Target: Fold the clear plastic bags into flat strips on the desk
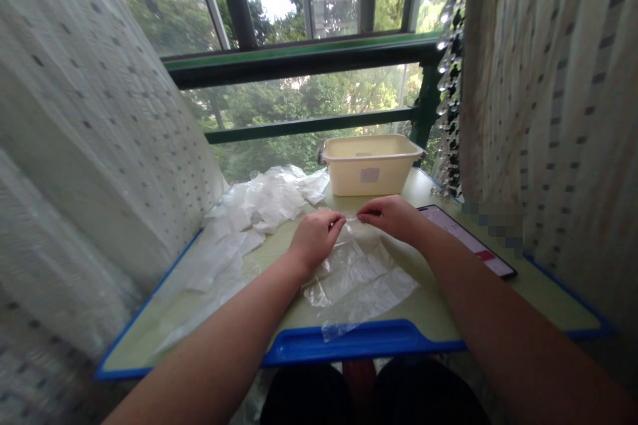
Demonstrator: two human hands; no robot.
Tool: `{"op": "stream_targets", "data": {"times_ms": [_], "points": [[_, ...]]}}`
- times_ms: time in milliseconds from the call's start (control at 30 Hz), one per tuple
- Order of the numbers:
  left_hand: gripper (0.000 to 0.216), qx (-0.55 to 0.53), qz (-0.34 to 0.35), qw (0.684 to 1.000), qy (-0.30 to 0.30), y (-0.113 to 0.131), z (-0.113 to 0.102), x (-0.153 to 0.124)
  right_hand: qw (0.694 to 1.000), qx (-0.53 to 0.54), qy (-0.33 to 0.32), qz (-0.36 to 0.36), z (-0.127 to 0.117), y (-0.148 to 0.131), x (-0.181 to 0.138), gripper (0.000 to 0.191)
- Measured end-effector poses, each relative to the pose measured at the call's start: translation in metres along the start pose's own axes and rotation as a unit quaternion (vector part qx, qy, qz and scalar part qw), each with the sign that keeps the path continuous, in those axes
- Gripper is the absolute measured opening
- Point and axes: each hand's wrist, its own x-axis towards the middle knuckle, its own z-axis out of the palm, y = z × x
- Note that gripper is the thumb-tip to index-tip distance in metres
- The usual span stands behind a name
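Observation:
A clear plastic bag (366,275) lies crinkled on the table in front of me, its near end reaching over the blue front edge. My left hand (315,236) pinches the bag's far edge between thumb and fingers. A short way to the right, my right hand (391,216) pinches the same edge, so a small stretch of film spans the gap between both hands. Just beyond them stands a cream plastic bin (371,176) with a pale label on its front. What it holds inside cannot be made out.
A heap of thin white and clear plastic bags (269,199) covers the table's left side. At right, a phone or tablet (468,242) lies beneath my right forearm. The small table (543,305) has a raised blue rim. Curtains hang on both sides, with a window railing behind.

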Motion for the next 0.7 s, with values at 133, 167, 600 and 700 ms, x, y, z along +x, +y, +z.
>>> {"op": "stream_targets", "data": {"times_ms": [133, 167, 600, 700], "points": [[0.026, -0.046, -0.044, 0.998, -0.003, -0.006, 0.001, 0.002, 1.0, 0.005, 0.007, 0.002, 0.0, 0.0, 0.001, 0.018], [0.027, -0.059, -0.053, 0.997, -0.007, -0.008, 0.001, 0.002, 1.0, 0.005, 0.01, 0.001, -0.001, 0.0, 0.001, 0.018], [0.027, -0.044, -0.003, 0.999, 0.011, 0.002, -0.003, 0.0, 0.998, -0.009, 0.023, -0.052, 0.005, -0.01, -0.003, 0.022], [0.032, -0.003, 0.003, 1.0, -0.002, 0.004, -0.006, -0.001, 0.998, -0.009, 0.023, -0.053, 0.005, -0.009, -0.003, 0.017]]}}
